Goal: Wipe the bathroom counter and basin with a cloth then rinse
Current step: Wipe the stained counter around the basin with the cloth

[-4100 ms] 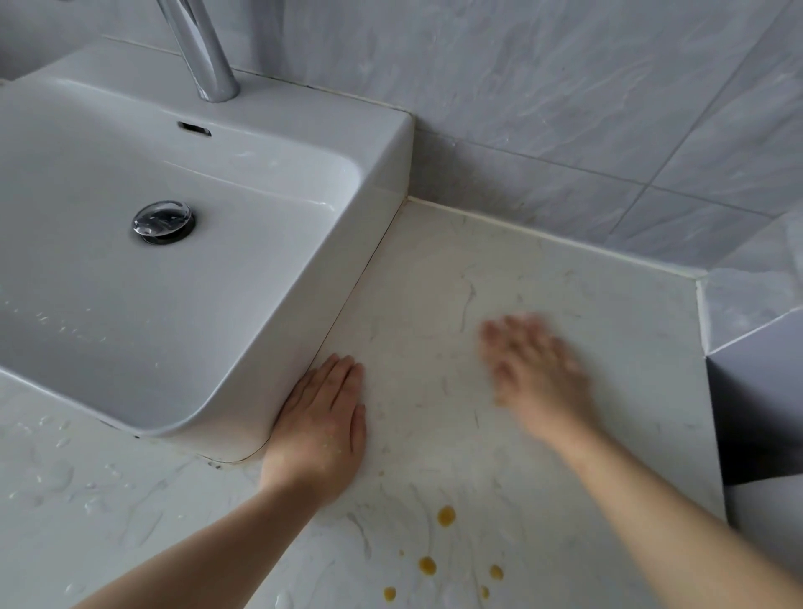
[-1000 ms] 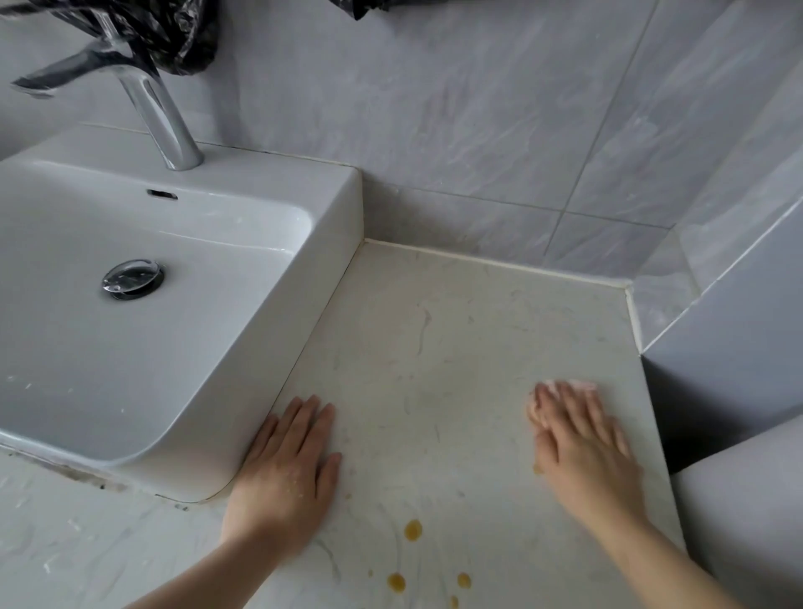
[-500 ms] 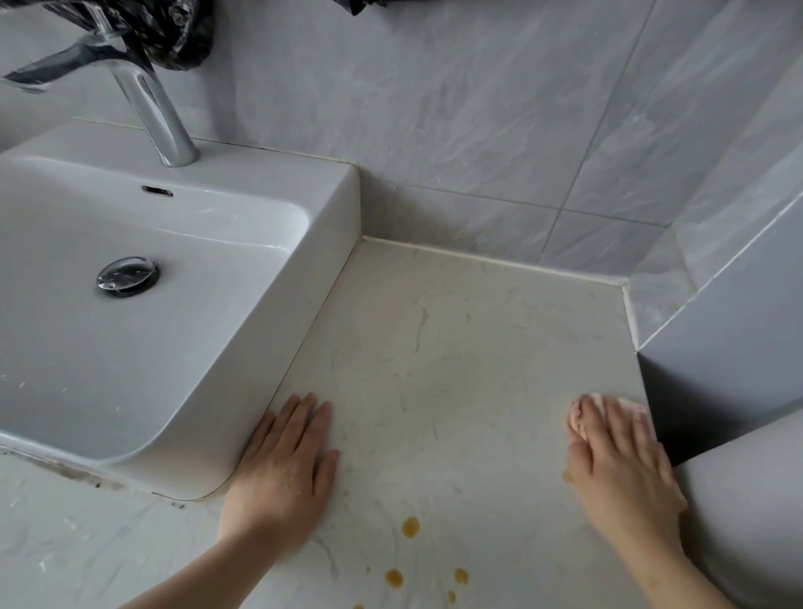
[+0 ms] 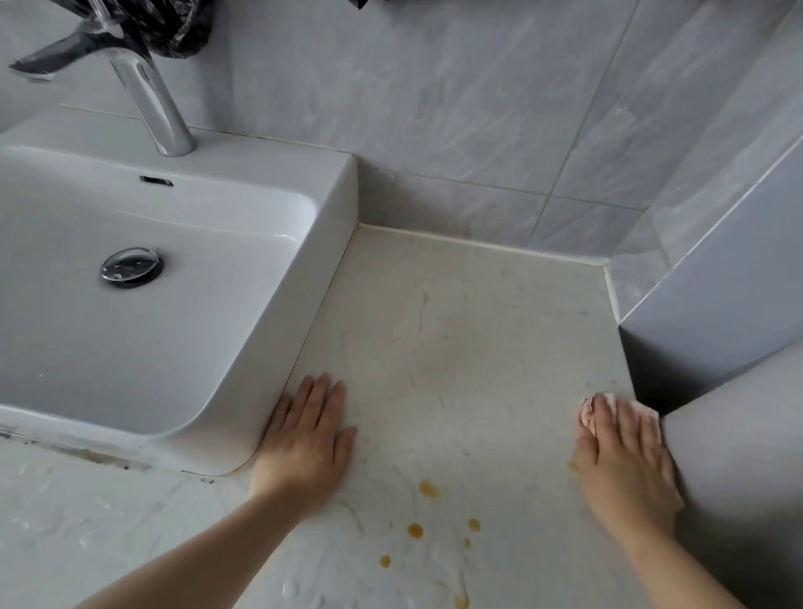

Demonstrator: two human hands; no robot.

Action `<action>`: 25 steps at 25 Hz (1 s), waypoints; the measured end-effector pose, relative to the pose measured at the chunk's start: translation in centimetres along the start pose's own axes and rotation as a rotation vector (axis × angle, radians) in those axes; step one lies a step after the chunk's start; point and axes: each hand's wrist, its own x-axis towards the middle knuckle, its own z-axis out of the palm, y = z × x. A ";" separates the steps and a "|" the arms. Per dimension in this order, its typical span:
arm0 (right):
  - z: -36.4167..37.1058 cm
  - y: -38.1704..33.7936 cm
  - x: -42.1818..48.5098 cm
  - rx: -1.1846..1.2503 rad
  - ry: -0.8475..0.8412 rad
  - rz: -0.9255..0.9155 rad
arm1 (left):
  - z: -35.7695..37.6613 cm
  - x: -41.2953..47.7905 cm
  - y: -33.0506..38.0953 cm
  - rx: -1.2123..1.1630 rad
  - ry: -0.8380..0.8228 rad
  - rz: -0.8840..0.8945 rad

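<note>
While my left hand (image 4: 304,439) is lying flat by the basin (image 4: 243,382) to steady me, my right hand (image 4: 625,460) is pressing the cloth (image 4: 589,414) flat-fingered against the surface (image 4: 456,356), wiping.

I count two bare hands: one left hand (image 4: 304,439) and one right hand (image 4: 625,460). I log one crumpled pink cloth (image 4: 587,415), one white rectangular ceramic basin (image 4: 260,169), one chrome tap (image 4: 160,113), one round chrome drain plug (image 4: 131,266) and one dark overflow slot (image 4: 156,181). There is one pale marbled stone desk (image 4: 456,339). On it I count six amber-yellow liquid spots (image 4: 428,489); smaller specks are too faint to count. One crumpled black plastic bag (image 4: 174,26) shows at the top edge, plus one further dark scrap (image 4: 360,2) that I cannot identify.
</note>
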 end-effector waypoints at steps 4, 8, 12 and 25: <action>-0.4 -8.0 -4.5 0.118 0.028 -0.125 | -0.3 -0.2 -0.9 0.017 -0.055 0.071; -0.8 -7.6 -6.1 0.081 -0.045 -0.573 | -0.7 -0.8 -1.0 -0.022 -0.069 0.077; -0.9 -0.8 1.0 0.050 -0.082 -0.023 | -0.5 -0.8 -0.8 -0.010 -0.034 0.095; -1.7 -0.4 -1.9 0.085 -0.157 0.148 | -0.9 -1.0 -1.0 -0.108 -0.058 0.114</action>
